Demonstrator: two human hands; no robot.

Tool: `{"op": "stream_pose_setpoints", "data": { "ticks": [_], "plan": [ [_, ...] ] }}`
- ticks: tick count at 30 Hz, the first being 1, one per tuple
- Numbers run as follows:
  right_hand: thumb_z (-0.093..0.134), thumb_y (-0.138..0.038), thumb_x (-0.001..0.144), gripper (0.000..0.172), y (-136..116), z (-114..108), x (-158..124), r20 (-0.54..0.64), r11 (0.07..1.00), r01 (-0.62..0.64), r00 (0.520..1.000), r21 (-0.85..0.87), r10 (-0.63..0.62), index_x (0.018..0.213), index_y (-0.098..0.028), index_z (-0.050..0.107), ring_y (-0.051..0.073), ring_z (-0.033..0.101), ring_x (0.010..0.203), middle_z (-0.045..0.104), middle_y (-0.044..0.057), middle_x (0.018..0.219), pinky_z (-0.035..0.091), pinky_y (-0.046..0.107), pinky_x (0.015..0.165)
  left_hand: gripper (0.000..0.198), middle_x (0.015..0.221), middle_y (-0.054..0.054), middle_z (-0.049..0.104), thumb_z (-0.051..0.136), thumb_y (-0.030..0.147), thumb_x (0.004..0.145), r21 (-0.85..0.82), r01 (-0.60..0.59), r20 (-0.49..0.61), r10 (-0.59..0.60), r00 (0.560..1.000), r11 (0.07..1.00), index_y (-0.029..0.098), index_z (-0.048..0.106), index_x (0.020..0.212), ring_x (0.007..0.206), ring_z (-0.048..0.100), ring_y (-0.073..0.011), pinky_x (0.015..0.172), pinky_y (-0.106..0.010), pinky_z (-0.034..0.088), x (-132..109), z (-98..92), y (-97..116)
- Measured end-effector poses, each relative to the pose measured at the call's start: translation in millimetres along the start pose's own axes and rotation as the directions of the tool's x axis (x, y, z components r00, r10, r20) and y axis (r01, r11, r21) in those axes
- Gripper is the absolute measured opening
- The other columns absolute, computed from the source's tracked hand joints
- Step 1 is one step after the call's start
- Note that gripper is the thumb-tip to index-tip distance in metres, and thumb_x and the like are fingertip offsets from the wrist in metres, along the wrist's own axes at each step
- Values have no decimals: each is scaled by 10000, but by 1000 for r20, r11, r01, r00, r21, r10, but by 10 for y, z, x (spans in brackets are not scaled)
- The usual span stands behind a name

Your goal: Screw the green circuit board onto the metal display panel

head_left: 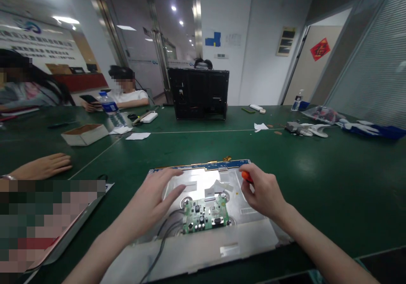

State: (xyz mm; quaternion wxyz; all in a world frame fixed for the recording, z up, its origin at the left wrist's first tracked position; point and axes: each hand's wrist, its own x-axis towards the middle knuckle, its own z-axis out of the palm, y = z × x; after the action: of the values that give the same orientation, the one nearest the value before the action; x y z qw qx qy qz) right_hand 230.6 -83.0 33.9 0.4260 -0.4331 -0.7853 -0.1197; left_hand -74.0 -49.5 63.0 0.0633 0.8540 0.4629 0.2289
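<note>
A silvery metal-backed display panel [250, 233] lies on the green table in front of me. On its back sits a green circuit board [206, 214], with dark cables [163, 237] running from its left side. A blue circuit strip [233, 164] lines the panel's far edge. My left hand [161, 191] hovers over or rests on the panel's left part, fingers apart, holding nothing. Above the panel's right side, my right hand [263, 187] is closed round an orange-handled tool [246, 176]; its tip is hidden, so its kind cannot be told.
A black monitor housing [199, 94] stands at the back. To the left are an open box [85, 135], a water bottle [111, 108] and another person's hand [47, 165]. White gloves [311, 129] and a plastic bag [323, 114] lie at the right.
</note>
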Motion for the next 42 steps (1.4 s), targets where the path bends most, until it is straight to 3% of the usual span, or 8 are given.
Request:
{"op": "stream_pose_setpoints", "data": {
  "ticks": [3,7,12,22,27,34,38,42],
  "plan": [
    [548,-166,894,117,-24,-61,-78,282,987,-102,950,-128,135,992,-193,605,151,646,590,703,20,771,452,232,525,579,1247,-119,710,343,634,979,63,99,26,-101,995,993,201,638,1227,1158,664,-319,995,-503,535,-310,79,-271],
    [588,-183,910,87,-52,-142,-298,571,945,-149,766,-290,296,893,-199,672,228,725,749,753,65,917,534,308,627,595,1254,-149,701,355,613,962,201,185,-28,-183,983,962,179,649,1244,1154,675,-334,1021,-506,538,-754,248,-582],
    [539,-194,937,315,-24,-177,-603,597,928,-218,715,-303,363,1230,-191,655,298,750,998,701,134,1303,594,411,793,618,1335,-174,655,366,583,938,301,241,-36,-241,970,923,163,636,1302,1253,618,-371,1041,-522,523,-1072,412,-833],
    [512,-226,950,309,-53,-178,-750,566,878,-343,672,-335,478,1209,-219,681,302,745,1062,748,113,1227,578,402,868,530,1313,-71,679,435,509,915,222,75,-32,-70,997,972,301,575,1382,1275,587,-361,1041,-512,519,-1191,481,-1058],
    [506,-219,940,336,-21,-217,-768,545,866,-352,674,-355,498,1225,-220,684,294,751,1032,765,109,1180,573,387,848,597,1330,-200,648,346,525,970,228,248,-81,-235,969,941,154,623,1348,1303,571,-405,1050,-586,496,-1072,606,-973],
    [537,-240,930,293,190,-433,-807,416,727,-408,621,-553,665,1137,-229,743,296,758,892,797,113,995,540,339,729,590,1465,-159,567,368,540,1003,151,59,23,-63,998,987,204,551,1452,1328,563,-360,1053,-512,519,-842,745,-731],
    [491,-343,986,321,323,-422,-780,313,657,-466,618,-592,721,1046,-201,773,300,756,815,791,127,860,516,327,671,800,1592,-201,400,451,676,924,139,63,236,-95,967,988,175,421,1548,1413,446,-432,1129,-581,421,-666,853,-441],
    [486,-430,1001,376,450,-349,-751,229,622,-511,633,-593,739,1162,-224,756,287,754,929,798,120,991,520,312,729,993,1652,-232,237,465,771,867,128,37,392,-85,916,991,147,251,1609,1517,198,-470,1196,-657,246,-504,901,-39]
  ]
}}
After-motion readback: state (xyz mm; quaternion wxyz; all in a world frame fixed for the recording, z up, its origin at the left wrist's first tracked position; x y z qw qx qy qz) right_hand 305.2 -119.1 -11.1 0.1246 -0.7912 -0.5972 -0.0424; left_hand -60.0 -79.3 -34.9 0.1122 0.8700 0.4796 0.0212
